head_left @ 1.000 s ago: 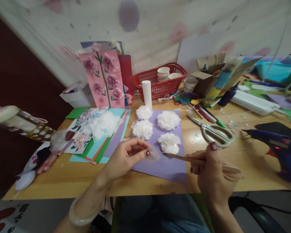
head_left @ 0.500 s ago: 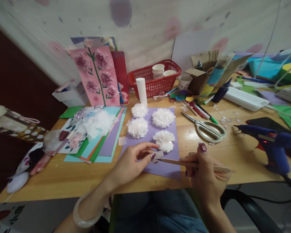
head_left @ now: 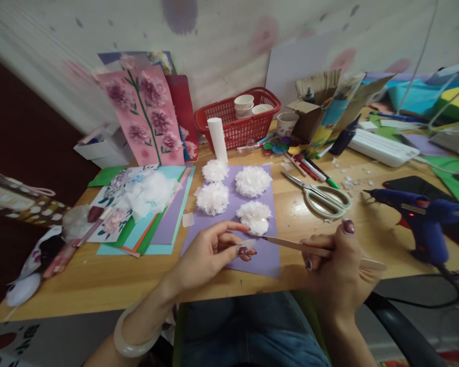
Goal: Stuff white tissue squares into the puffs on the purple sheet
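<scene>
My left hand [head_left: 208, 255] pinches a small piece of white tissue paper [head_left: 249, 243] between thumb and fingers, over the front of a purple sheet [head_left: 265, 265]. In my right hand [head_left: 342, 278] is a slim wood-coloured stick [head_left: 286, 243], its dark tip pointing left beside the tissue piece; whether they touch I cannot tell. Fluffy white paper flowers lie on the sheet: the front right flower [head_left: 254, 216] just beyond my left fingers, another [head_left: 253, 181] behind it, and two at the left, the nearer [head_left: 212, 198] and the farther [head_left: 214, 171].
A blue glue gun [head_left: 416, 209] with a lit red light stands at right, beside scissors [head_left: 317, 196] and scattered pearls. Coloured paper [head_left: 168, 232] bearing white tissue lies left. Behind are a white roll [head_left: 218, 140], a red basket [head_left: 235, 122] and a flower picture [head_left: 141, 112].
My right hand has moved right with the stick, drawing its tip back from the left fingers. My left hand keeps its hold on the tissue piece. The view has shifted slightly.
</scene>
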Available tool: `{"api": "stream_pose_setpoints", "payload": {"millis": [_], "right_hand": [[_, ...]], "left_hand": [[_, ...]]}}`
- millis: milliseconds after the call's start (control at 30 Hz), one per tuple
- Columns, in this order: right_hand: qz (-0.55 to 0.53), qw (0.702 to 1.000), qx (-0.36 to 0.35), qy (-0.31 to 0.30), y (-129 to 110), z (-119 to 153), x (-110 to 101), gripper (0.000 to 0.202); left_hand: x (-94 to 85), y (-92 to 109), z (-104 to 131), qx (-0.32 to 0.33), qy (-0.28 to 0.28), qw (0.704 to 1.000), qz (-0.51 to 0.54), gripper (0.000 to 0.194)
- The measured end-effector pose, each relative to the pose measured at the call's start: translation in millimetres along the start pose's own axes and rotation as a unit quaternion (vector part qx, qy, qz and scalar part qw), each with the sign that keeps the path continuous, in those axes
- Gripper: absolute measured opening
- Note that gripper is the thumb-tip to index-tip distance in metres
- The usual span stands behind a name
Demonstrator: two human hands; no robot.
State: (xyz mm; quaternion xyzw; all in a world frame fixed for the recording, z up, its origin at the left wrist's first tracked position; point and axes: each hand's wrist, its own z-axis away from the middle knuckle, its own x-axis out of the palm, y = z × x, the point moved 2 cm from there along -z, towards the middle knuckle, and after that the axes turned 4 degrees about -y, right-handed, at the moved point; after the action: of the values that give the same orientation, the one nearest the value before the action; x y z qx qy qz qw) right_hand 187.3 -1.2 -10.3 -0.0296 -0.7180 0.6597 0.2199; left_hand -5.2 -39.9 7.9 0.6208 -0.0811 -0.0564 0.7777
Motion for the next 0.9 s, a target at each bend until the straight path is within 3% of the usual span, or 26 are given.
{"api": "stream_pose_setpoints", "payload": {"millis": [367,567,700,900], "right_hand": [[-0.012,0.997,0.054,-0.047,15.9,1.2,-2.8,0.055],[0.004,0.999,0.034,-0.039,10.2,-1.6,-9.8,0.053],[-0.001,0.999,0.029,-0.031,7.8,-4.3,-15.3,0.053],[0.023,1.000,-0.016,0.009,3.0,-22.1,-24.9,0.052]], "left_hand": [[9.7,2.5,-7.6,-0.014,-0.020,1.000,-0.014,0.025],[21.1,6.1,-12.6,-0.028,-0.033,0.999,0.024,0.027],[27.1,7.1,-18.4,-0.024,-0.033,0.999,-0.013,0.034],[21.2,17.5,-17.3,-0.033,0.040,0.990,-0.129,0.023]]}}
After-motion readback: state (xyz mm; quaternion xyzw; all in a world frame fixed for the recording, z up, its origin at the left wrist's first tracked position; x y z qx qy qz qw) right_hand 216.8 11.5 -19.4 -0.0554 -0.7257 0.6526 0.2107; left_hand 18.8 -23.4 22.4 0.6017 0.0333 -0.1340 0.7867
